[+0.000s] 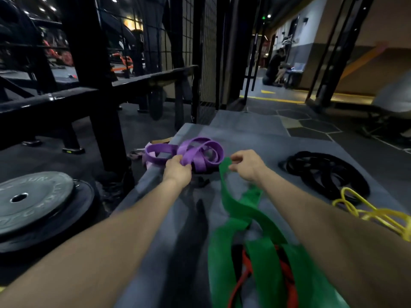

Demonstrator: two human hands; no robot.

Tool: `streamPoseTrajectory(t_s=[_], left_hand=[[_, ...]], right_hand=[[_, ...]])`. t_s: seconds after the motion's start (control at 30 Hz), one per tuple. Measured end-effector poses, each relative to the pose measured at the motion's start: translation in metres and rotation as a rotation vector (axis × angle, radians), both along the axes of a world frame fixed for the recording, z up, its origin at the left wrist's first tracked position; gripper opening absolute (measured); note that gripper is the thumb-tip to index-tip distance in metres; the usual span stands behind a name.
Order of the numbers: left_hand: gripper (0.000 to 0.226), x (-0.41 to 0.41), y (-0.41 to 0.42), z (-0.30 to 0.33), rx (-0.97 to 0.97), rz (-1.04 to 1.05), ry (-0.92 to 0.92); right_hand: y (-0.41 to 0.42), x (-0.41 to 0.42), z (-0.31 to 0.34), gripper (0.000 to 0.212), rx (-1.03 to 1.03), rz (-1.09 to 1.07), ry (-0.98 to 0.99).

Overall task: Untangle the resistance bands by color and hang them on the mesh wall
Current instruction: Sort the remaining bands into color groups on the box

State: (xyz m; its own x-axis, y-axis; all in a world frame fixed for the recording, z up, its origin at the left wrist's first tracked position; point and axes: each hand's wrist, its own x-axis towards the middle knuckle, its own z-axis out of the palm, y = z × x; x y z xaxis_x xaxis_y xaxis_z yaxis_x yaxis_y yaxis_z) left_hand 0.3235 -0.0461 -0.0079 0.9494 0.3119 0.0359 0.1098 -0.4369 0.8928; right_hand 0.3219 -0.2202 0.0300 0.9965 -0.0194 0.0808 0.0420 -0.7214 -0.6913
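At mid-frame our left hand (176, 172) grips the purple band (195, 152), coiled just beyond it; our right hand (246, 165) pinches the green band (235, 210), which trails back toward us. The mesh wall (208, 52) stands ahead, upper centre.
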Motion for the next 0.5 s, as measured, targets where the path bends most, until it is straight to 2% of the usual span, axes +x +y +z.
streamPoseTrajectory(t_s=[0.07, 0.17, 0.3, 0.4, 0.5], left_hand=[[0.018, -0.029, -0.009, 0.012, -0.001, -0.027, -0.012], [0.032, -0.079, -0.027, 0.024, -0.001, -0.090, -0.014], [0.029, -0.146, -0.057, 0.029, -0.088, -0.172, -0.022], [0.029, -0.193, -0.076, 0.022, -0.093, -0.191, 0.020], [0.037, -0.238, -0.090, 0.015, -0.068, -0.214, 0.064]], right_hand=[[-0.010, -0.026, 0.004, 0.028, 0.024, -0.036, 0.019], [-0.022, -0.078, 0.011, 0.028, 0.035, -0.065, 0.038], [-0.037, -0.147, 0.015, 0.027, 0.000, -0.099, 0.036], [-0.049, -0.195, 0.011, 0.028, 0.001, -0.123, 0.021], [-0.061, -0.237, 0.010, 0.030, -0.009, -0.165, -0.042]])
